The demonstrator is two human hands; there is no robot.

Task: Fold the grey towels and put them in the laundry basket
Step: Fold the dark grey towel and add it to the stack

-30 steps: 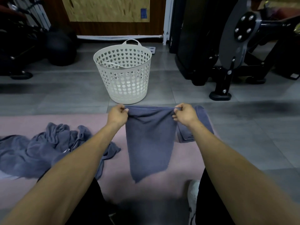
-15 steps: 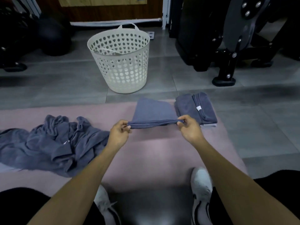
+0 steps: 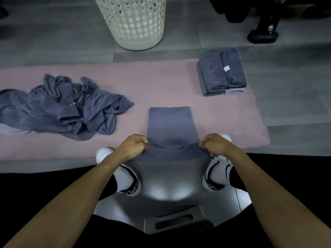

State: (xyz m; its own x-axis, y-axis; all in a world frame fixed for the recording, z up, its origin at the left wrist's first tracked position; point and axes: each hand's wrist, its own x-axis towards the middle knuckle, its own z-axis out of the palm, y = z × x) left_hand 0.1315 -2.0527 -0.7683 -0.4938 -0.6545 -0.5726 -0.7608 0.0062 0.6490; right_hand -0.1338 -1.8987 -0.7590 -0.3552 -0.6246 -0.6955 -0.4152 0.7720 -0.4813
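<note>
**Towel half down on the mat, near edge pinched in both hands**

Far left of the pink mat (image 3: 161, 83): heap of unfolded grey towels (image 3: 60, 106), crumpled, spilling toward the mat's left edge. Still to do.

My left hand (image 3: 133, 147), at the mat's near edge: fingers curled tight, pinching the left near corner of the towel being folded (image 3: 171, 126).

That towel lies flat mid-mat, a narrow strip running away from me; its near end is lifted off the mat and sags between my hands.

Laundry basket (image 3: 132, 22) stands on the floor past the mat's far edge. I can't see its rim or inside.

My right hand (image 3: 215, 144): fingers closed, pinching the right near corner.

Far right corner of the mat: stack of folded towels (image 3: 221, 72), not yet in the basket.

Risks, my judgement: uneven pull from either hand would skew the strip, so the next fold lands crooked. My shoes (image 3: 217, 173) sit at the near edge; the sagging cloth could catch there. Dragging could bunch the flat part.
</note>
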